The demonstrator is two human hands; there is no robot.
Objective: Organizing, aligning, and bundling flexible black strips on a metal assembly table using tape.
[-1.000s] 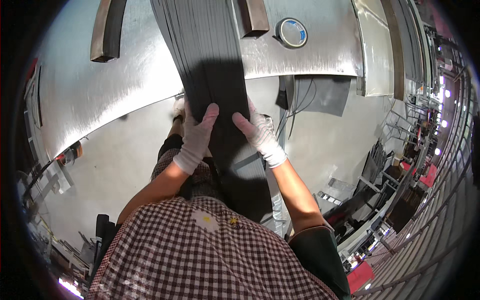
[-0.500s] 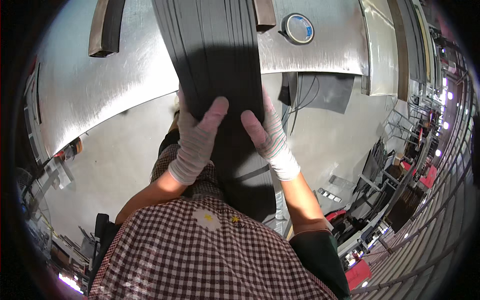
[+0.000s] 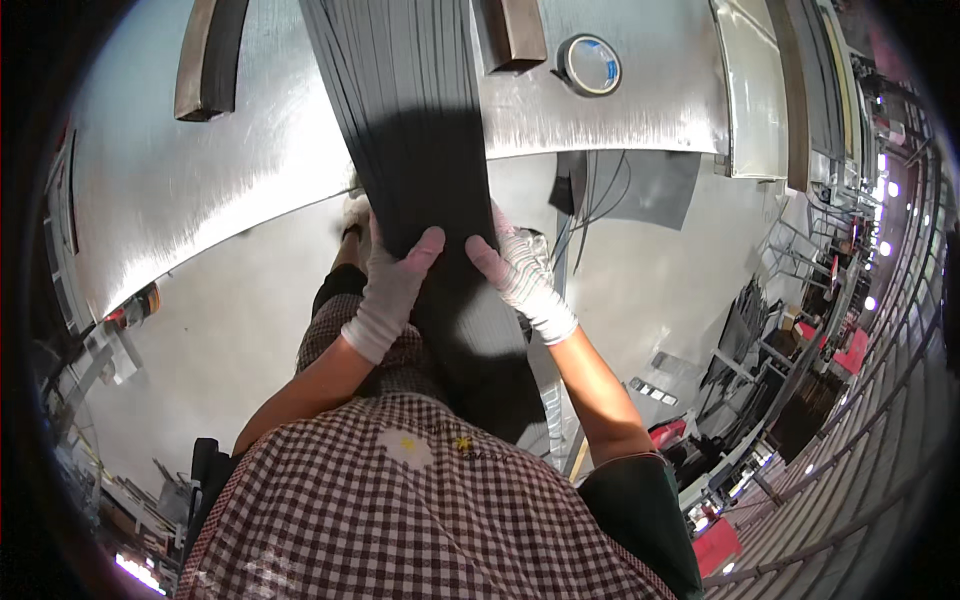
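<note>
A long stack of thin dark grey strips runs from the metal table toward my body, its near part hanging past the table's edge. My left hand, in a striped pale glove, grips the stack's left edge with the thumb on top. On the opposite edge my right hand, gloved the same way, holds it with its thumb also on top. The fingers of both hands are mostly hidden beside and beneath the strips. Below my hands, the stack's near end lies in shadow close to my checked apron.
The shiny metal table bears two brown rectangular bars, one on each side of the stack. A tape roll lies at the right. Under the table edge are a grey sheet and thin dark cords.
Both hands have come slightly nearer my body. My right hand and the stack's right edge have shifted left, so the stack looks narrower. The dark band across its lower part no longer shows.
</note>
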